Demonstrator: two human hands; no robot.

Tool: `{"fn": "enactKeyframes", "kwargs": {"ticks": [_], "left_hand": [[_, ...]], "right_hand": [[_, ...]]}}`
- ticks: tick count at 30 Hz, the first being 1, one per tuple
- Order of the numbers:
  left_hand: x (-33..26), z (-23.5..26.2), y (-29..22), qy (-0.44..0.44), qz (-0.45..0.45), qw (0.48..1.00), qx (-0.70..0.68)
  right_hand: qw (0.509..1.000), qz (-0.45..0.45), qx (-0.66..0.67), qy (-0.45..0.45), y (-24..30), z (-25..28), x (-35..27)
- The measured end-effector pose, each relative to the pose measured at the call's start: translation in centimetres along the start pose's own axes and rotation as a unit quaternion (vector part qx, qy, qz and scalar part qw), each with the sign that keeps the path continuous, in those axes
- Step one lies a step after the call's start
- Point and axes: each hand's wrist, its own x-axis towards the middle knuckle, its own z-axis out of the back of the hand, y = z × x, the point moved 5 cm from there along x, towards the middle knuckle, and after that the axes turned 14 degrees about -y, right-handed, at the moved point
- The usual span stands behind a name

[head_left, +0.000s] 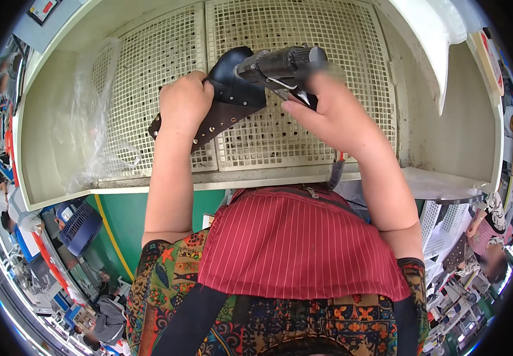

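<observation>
My left hand (184,105) grips a dark leather piece (233,98) with a brown studded strap end (203,127), holding it over a white perforated grid surface (292,35). My right hand (328,113) holds a dark cylindrical power tool (280,64), its barrel lying across the top of the leather piece. The fingers wrap the tool's body, and its tip is blurred. A thin cord (336,169) hangs below my right wrist.
A white booth (48,118) with side walls surrounds the grid; a clear plastic sheet (93,130) lies at its left. A red striped apron (292,243) covers my front. A blue basket (78,225) sits low left, and other people work at the far edges.
</observation>
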Motion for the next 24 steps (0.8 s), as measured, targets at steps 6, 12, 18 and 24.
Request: {"fn": "enactKeyframes", "kwargs": {"ticks": [6,12,18,24], "left_hand": [[-0.1,0.4,-0.4,0.02,0.013,1.0,0.005],[-0.2,0.1,-0.3,-0.024,-0.013,1.0,0.002],[0.3,0.6,-0.8,0.048,0.028,0.998,0.019],[0.0,0.3,-0.4,0.006,-0.004,1.0,0.002]], "right_hand": [[0.998,-0.045,-0.045,0.019,-1.6,1.7,-1.7],[0.993,-0.063,-0.1,0.031,-1.9,2.8,-2.2],[0.998,-0.006,-0.04,-0.047,-0.8,0.8,-1.0],[0.994,-0.015,-0.049,-0.094,-0.9,2.6,-2.5]]}}
